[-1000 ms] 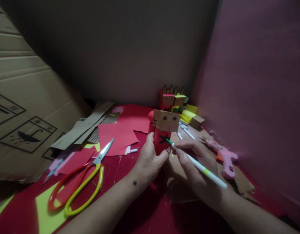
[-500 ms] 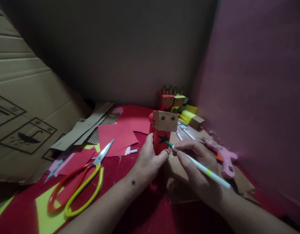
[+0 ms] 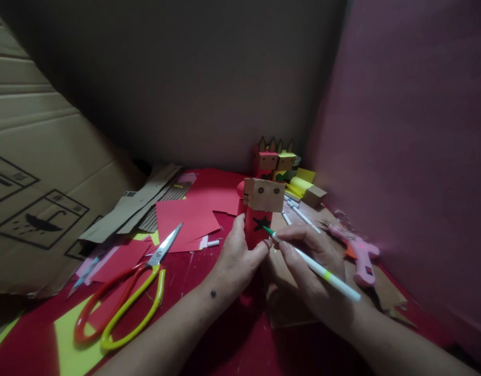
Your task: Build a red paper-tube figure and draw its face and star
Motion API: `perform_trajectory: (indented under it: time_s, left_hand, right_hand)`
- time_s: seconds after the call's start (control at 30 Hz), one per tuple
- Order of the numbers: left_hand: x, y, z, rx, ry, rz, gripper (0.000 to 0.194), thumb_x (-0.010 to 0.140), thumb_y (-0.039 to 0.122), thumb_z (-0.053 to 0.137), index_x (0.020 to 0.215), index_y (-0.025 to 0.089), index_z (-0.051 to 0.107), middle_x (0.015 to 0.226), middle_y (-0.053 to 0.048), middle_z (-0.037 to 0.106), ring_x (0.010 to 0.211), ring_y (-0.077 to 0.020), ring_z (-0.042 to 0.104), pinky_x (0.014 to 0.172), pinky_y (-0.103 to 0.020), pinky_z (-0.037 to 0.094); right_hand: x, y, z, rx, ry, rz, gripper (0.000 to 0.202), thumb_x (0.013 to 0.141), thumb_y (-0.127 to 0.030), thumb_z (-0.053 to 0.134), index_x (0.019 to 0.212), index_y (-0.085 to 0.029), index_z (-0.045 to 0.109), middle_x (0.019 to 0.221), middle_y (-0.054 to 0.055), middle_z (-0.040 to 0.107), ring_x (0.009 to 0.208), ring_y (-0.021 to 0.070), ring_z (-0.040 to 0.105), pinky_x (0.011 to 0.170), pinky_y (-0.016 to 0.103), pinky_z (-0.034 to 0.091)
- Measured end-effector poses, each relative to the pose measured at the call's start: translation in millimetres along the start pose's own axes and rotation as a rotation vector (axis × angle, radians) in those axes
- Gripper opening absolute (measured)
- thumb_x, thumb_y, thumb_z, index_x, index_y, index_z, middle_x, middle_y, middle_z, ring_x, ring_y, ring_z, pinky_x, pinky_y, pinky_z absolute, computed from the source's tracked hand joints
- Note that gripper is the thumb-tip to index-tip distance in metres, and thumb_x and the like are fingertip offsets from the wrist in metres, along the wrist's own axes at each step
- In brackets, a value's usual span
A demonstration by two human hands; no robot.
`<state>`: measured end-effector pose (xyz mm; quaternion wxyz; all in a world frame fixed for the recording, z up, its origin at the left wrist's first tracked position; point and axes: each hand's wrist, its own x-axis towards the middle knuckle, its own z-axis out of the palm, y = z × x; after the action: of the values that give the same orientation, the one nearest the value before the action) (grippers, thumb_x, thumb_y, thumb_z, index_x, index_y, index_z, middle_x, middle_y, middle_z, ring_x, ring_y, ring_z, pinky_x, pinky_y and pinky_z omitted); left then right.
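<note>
My left hand (image 3: 242, 253) is wrapped round the lower part of a red paper figure (image 3: 253, 232), holding it upright. The figure has a boxy cardboard head (image 3: 268, 196) with two drawn eyes. A dark star (image 3: 261, 223) marks its red front. In my right hand (image 3: 313, 256) is a white felt-tip marker (image 3: 324, 275) with a green tip and a yellow-green band, gripped like a pen. Its tip meets the star's right side. The figure's lower back is hidden behind my left hand.
Red-and-yellow scissors (image 3: 134, 292) lie at left by red paper sheets (image 3: 185, 222) and cardboard strips (image 3: 142, 201). Two horned figures (image 3: 267, 161) stand behind. A pink glue gun (image 3: 361, 256) and white markers (image 3: 303, 216) are at right. A large cardboard box (image 3: 37, 156) flanks the left.
My right hand and the marker have shifted slightly left, the pen's back end most. The marker tip stays at the star. My left hand keeps its hold on the figure.
</note>
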<state>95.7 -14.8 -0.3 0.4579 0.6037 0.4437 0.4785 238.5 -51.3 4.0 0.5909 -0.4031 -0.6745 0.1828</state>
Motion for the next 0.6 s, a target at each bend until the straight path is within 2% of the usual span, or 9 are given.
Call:
perform_trajectory:
  time_s: [0.07, 0.17, 0.47, 0.6]
  left_hand:
    - [0.1, 0.1, -0.2, -0.001, 0.002, 0.008, 0.037, 0.080, 0.023, 0.064, 0.115, 0.017, 0.052, 0.114, -0.011, 0.068, 0.106, -0.0279, 0.065, 0.095, -0.047, 0.050]
    - [-0.3, 0.2, -0.1, -0.003, 0.001, 0.003, 0.038, 0.080, 0.024, 0.065, 0.116, 0.017, 0.052, 0.115, -0.011, 0.068, 0.108, -0.0281, 0.065, 0.096, -0.047, 0.049]
    - [-0.2, -0.8, 0.5, -0.009, -0.005, 0.000, 0.036, 0.081, 0.024, 0.064, 0.114, 0.017, 0.052, 0.114, -0.011, 0.069, 0.106, -0.0279, 0.065, 0.094, -0.047, 0.050]
    - [-0.2, 0.3, 0.7, -0.001, 0.002, -0.002, 0.034, 0.082, 0.024, 0.065, 0.113, 0.017, 0.053, 0.112, -0.010, 0.070, 0.106, -0.0275, 0.065, 0.093, -0.045, 0.050]
  right_hand:
    - [-0.4, -0.1, 1.9, 0.032, 0.026, 0.030, 0.008, 0.090, -0.021, 0.056, 0.089, -0.024, 0.064, 0.063, -0.003, 0.065, 0.051, 0.0124, 0.061, 0.040, 0.022, 0.044]
    - [0.6, -0.3, 3.3, 0.048, 0.045, 0.040, 0.008, 0.089, -0.020, 0.056, 0.089, -0.024, 0.063, 0.059, -0.005, 0.064, 0.046, 0.0110, 0.058, 0.041, 0.022, 0.046]
    - [-1.0, 2.8, 1.4, 0.039, -0.013, -0.020, 0.008, 0.090, -0.020, 0.057, 0.092, -0.024, 0.064, 0.066, -0.003, 0.065, 0.057, 0.0133, 0.063, 0.046, 0.024, 0.048]
    - [-0.3, 2.4, 1.7, 0.052, 0.020, -0.022, 0.009, 0.090, -0.019, 0.057, 0.092, -0.025, 0.064, 0.065, -0.003, 0.066, 0.056, 0.0129, 0.063, 0.046, 0.023, 0.048]
